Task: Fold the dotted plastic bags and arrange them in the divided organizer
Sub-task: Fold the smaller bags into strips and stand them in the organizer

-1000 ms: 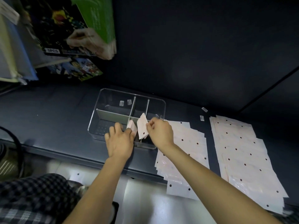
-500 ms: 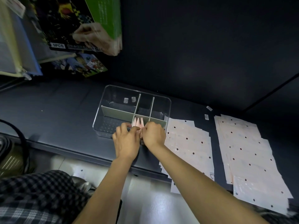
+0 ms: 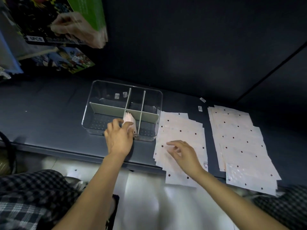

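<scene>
At far left we see printed cartons (image 3: 54, 22) cut off by the frame edge; their artwork is too blurred to read beyond a "5PCS" label. Below them, checked fabric (image 3: 29, 193) covers our lap.

The clear organizer (image 3: 93, 103) is a rounded rectangular plastic tray with grey dividers, standing on the dark matte shelf (image 3: 41, 113). Its floor shows a dotted pattern through the walls. The folded bags (image 3: 129, 117), pale pink and thin, stand on edge in the near middle compartment, against the left divider.

Our left hand (image 3: 118, 140) reaches over the near wall; its fingers curl against the folded bags, but the hand hides the contact, so we cannot tell whether it grips or only presses them.

Our right hand (image 3: 184, 153) hovers over the near stack of flat bags (image 3: 181, 130), fingers spread and relaxed, motion-blurred, holding nothing.

A second stack (image 3: 240, 143) lies further right, fanned and dotted with dark holes; its lower corner overhangs the shelf edge. Two small labels (image 3: 200, 108) lie between the stacks. Dark panels (image 3: 199, 47) form the back wall.
</scene>
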The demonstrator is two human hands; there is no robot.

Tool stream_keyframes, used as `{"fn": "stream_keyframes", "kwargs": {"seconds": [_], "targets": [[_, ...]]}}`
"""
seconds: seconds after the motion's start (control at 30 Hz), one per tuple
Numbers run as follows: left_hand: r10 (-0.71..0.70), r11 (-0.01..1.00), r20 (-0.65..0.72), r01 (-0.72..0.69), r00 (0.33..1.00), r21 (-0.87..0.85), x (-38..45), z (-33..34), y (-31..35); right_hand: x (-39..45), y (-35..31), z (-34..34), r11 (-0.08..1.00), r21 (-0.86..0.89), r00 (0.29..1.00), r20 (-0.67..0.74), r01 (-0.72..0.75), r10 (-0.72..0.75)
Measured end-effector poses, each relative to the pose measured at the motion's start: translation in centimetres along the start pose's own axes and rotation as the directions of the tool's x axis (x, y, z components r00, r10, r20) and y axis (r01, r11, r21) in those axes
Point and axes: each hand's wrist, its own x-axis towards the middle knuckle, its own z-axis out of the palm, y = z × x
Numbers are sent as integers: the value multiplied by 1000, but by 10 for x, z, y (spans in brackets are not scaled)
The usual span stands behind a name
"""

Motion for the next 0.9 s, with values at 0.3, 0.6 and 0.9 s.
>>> {"fn": "stream_keyframes", "kwargs": {"seconds": [0.3, 0.6, 0.9], "targets": [[554, 831, 261, -511, 790, -217, -52, 23, 55, -99, 121, -33, 906, -403, 974, 221, 131, -43], [584, 678, 644, -733, 494, -53, -101, 59, 44, -90, 130, -47, 976, -212, 987, 162, 43, -8], [446, 887, 264, -382, 855, -261, -76, 39, 78, -24, 93, -106, 961, 200, 956, 261, -192, 136]]}}
